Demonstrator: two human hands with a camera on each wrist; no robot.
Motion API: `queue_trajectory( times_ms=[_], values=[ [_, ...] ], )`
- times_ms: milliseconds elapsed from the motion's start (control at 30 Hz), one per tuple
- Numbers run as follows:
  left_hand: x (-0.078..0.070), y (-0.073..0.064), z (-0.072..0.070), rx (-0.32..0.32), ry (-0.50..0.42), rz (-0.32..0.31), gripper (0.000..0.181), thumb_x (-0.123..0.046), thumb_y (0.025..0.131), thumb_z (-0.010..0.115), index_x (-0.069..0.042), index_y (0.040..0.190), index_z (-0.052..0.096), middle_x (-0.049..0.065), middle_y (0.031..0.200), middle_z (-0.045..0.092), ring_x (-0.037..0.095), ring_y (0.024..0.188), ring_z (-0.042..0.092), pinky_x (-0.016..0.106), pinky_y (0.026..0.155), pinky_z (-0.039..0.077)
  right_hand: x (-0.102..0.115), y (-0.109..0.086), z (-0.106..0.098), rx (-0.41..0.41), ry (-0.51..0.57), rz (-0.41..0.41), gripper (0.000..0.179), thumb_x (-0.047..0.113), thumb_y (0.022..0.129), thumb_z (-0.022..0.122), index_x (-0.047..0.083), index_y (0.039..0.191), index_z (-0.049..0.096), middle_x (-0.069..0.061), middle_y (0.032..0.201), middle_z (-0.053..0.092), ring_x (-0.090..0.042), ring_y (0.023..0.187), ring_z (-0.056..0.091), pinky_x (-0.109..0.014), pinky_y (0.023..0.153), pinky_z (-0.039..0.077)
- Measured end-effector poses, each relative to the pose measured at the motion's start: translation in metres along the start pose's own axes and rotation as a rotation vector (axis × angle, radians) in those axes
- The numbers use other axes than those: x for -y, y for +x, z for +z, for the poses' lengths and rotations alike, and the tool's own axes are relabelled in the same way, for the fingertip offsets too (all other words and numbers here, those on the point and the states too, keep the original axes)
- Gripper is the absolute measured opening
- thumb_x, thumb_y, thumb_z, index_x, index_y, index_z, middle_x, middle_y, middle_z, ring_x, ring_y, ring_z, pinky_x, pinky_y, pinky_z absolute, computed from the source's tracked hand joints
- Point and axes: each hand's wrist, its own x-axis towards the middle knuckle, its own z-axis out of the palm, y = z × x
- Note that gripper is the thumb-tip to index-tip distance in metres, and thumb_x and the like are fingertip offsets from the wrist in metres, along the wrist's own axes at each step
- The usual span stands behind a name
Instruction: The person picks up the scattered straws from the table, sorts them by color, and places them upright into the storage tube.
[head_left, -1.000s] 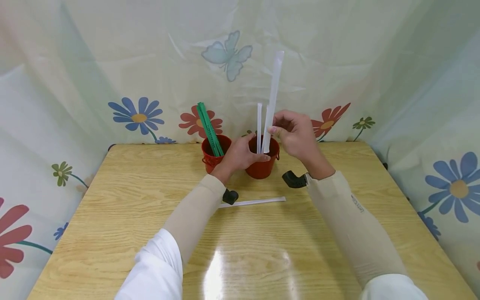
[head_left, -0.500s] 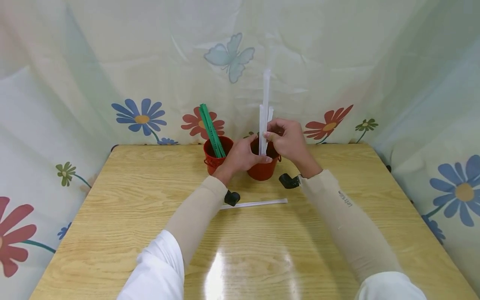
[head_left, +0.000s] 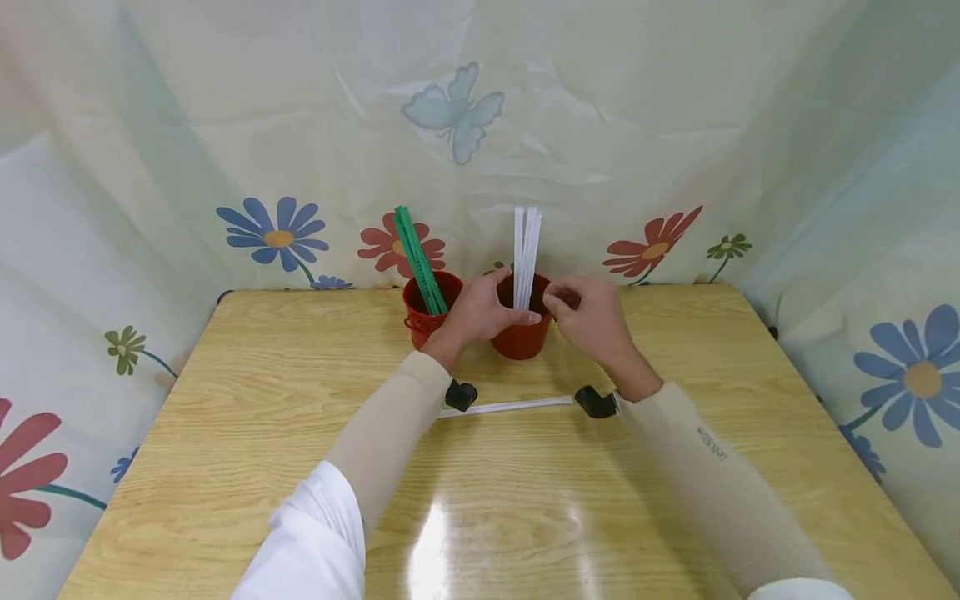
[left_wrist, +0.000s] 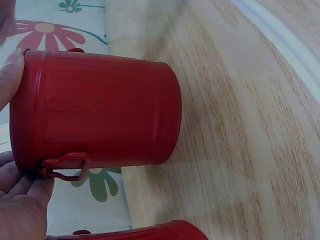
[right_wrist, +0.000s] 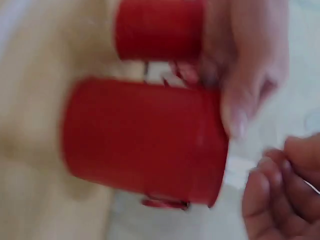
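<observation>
Two small red buckets stand at the back of the table. My left hand [head_left: 483,310] grips the right-hand bucket [head_left: 522,342] at its rim, thumb on the near side. White paper-wrapped straws [head_left: 527,254] lean upright in that bucket. The left-hand bucket [head_left: 422,332] holds green wrapped straws [head_left: 420,260]. My right hand [head_left: 592,321] is just right of the white straws' bucket, fingers loosely curled with nothing seen in them. In the right wrist view its fingers [right_wrist: 260,192] are apart from the bucket. One white wrapped straw [head_left: 517,406] lies on the table in front.
The wooden table [head_left: 300,467] reaches back to a flowered curtain [head_left: 337,100] close behind the buckets. Black wrist mounts [head_left: 596,402] stick out below both hands; the left one partly covers the loose straw's end.
My right hand has lowered a white straw into the right-hand bucket, let go of it, and moved down and slightly right. The left hand stays at the rim.
</observation>
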Motion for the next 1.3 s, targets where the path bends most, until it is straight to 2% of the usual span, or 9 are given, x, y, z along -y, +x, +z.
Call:
queue_trajectory(
  times_ms=[100,200,300,400,633,767,900,1133,1300],
  values=[
    [-0.002,-0.002,0.0,-0.012,0.016,0.008,0.081,-0.038,0.086,0.086,-0.014,0.154,0.05,0.01,0.139,0.065,0.034,0.126,0.062,0.044,0.11,0.054,0.002,-0.03,0.009,0.154,-0.099,-0.12,0.004,-0.001,0.092,0.074,-0.001,0.093,0.077,-0.013,0.082,0.074,-0.018,0.07,0.061,-0.026,0.064,0.053],
    [-0.003,-0.002,0.0,-0.018,0.024,0.001,0.082,-0.039,0.086,0.086,-0.014,0.154,0.049,0.01,0.139,0.065,0.033,0.127,0.062,0.044,0.109,0.055,0.002,-0.054,0.024,0.393,-0.224,-0.219,0.012,0.0,0.089,0.077,0.001,0.101,0.078,-0.008,0.095,0.076,-0.019,0.083,0.067,-0.036,0.076,0.061],
    [-0.003,-0.001,-0.001,-0.013,0.032,-0.02,0.084,-0.04,0.086,0.086,-0.014,0.156,0.047,0.009,0.141,0.064,0.033,0.128,0.062,0.043,0.109,0.056,0.0,-0.068,0.039,0.566,-0.32,-0.285,0.021,-0.003,0.088,0.073,0.004,0.107,0.076,-0.006,0.101,0.074,-0.02,0.09,0.068,-0.039,0.084,0.061],
    [-0.002,0.0,0.0,-0.014,0.03,-0.03,0.086,-0.042,0.086,0.086,-0.015,0.157,0.046,0.008,0.142,0.064,0.032,0.129,0.062,0.042,0.108,0.056,-0.004,-0.072,0.047,0.664,-0.345,-0.304,0.02,-0.007,0.09,0.069,0.009,0.101,0.073,-0.001,0.092,0.067,-0.014,0.082,0.059,-0.031,0.078,0.057],
    [-0.001,0.0,-0.001,-0.006,0.035,-0.034,0.091,-0.042,0.085,0.086,-0.015,0.159,0.043,0.011,0.144,0.063,0.032,0.129,0.061,0.043,0.108,0.056,-0.009,-0.07,0.044,0.874,-0.304,-0.232,0.029,-0.013,0.088,0.057,0.013,0.074,0.055,0.01,0.07,0.031,-0.008,0.065,0.029,-0.024,0.06,0.029],
    [-0.002,-0.001,-0.002,-0.008,0.025,-0.017,0.088,-0.04,0.086,0.086,-0.012,0.157,0.044,0.012,0.141,0.063,0.034,0.128,0.062,0.044,0.107,0.056,-0.013,-0.069,0.039,0.895,-0.22,-0.235,0.031,-0.017,0.079,0.049,0.012,0.069,0.053,0.011,0.068,0.027,-0.006,0.063,0.025,-0.022,0.058,0.024],
    [-0.003,-0.002,-0.002,-0.009,0.037,-0.007,0.086,-0.04,0.086,0.086,-0.012,0.156,0.046,0.011,0.139,0.064,0.034,0.127,0.062,0.044,0.106,0.057,-0.021,-0.07,0.029,0.866,-0.138,-0.257,0.033,-0.02,0.075,0.052,0.012,0.069,0.054,0.012,0.068,0.032,-0.003,0.063,0.029,-0.02,0.059,0.028],
    [-0.003,-0.001,-0.001,-0.018,0.044,0.006,0.084,-0.039,0.086,0.087,-0.013,0.156,0.048,0.008,0.136,0.066,0.027,0.122,0.063,0.041,0.107,0.056,-0.029,-0.062,0.001,0.806,0.04,-0.173,0.03,-0.016,0.08,0.068,0.012,0.076,0.059,0.01,0.071,0.046,-0.004,0.067,0.044,-0.02,0.064,0.039],
    [-0.001,-0.002,0.001,-0.032,0.044,0.02,0.081,-0.038,0.085,0.088,-0.013,0.153,0.051,0.007,0.13,0.068,0.025,0.115,0.063,0.039,0.103,0.058,-0.015,-0.05,-0.022,0.716,0.171,-0.145,0.023,-0.013,0.085,0.071,0.009,0.082,0.065,0.004,0.075,0.058,-0.008,0.073,0.054,-0.024,0.068,0.048]
  ],
)
